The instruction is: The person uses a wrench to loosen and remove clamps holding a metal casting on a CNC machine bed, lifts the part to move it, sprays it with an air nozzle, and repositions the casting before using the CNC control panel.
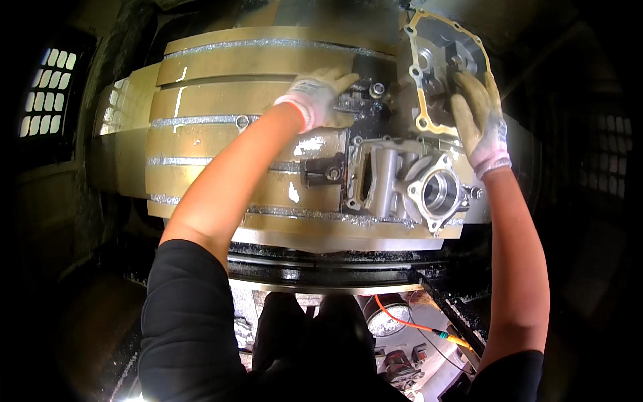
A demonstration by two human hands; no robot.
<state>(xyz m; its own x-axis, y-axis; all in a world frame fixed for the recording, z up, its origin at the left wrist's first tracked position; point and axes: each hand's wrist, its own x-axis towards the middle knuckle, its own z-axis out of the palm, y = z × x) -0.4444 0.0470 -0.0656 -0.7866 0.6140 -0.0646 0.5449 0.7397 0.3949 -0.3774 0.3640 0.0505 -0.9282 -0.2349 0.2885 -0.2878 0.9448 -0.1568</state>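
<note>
My left hand (320, 95), in a pale work glove, is open with its fingers spread beside a dark clamp block (358, 100) on the machine table. A bolt head (376, 90) stands just right of that block. My right hand (483, 117), also gloved, reaches over the lower right rim of an open metal housing (415, 70). Its fingers are stretched out and lie apart against the housing's inner side. Below, between my arms, sits a grey metal casting (383, 181) with a round flanged bore (441, 194) facing up.
The slotted machine table (221, 100) has metal chips in its grooves. A second dark clamp (324, 171) stands left of the casting. Dark rails (301, 263) run along the near side. An orange hose (402, 319) and a chip-filled round container (390, 321) are below.
</note>
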